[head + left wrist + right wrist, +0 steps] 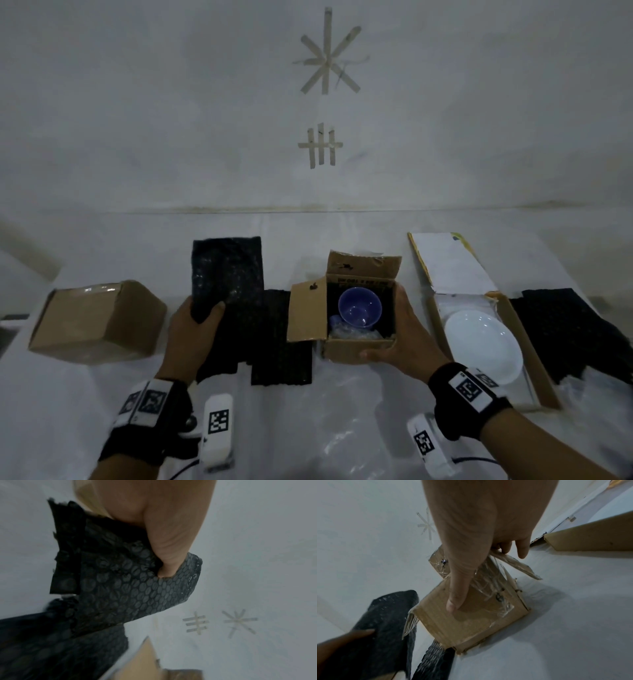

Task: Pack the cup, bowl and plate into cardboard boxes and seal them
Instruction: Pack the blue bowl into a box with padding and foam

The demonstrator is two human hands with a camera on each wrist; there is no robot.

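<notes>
A blue bowl (pixel 359 306) sits inside a small open cardboard box (pixel 359 349) at the table's middle, on clear plastic padding. My right hand (pixel 404 329) grips this box by its right wall; in the right wrist view the thumb presses the outer side of the box (pixel 471 622) while the fingers (pixel 522 547) curl over a flap. My left hand (pixel 205 311) pinches a black bubble-wrap sheet (pixel 227 270) and holds it up left of the box; the thumb (pixel 164 563) presses into the sheet (pixel 128 591). A white plate (pixel 483 342) lies in a flat open box (pixel 527 346) on the right. No cup is in view.
A closed taped cardboard box (pixel 99 322) stands at the far left. More black bubble wrap (pixel 281 342) lies on the table between my hands, and another piece (pixel 565 332) lies beyond the plate box. Clear plastic film (pixel 359 438) lies on the table near me. The flat box's lid (pixel 452 263) stands open.
</notes>
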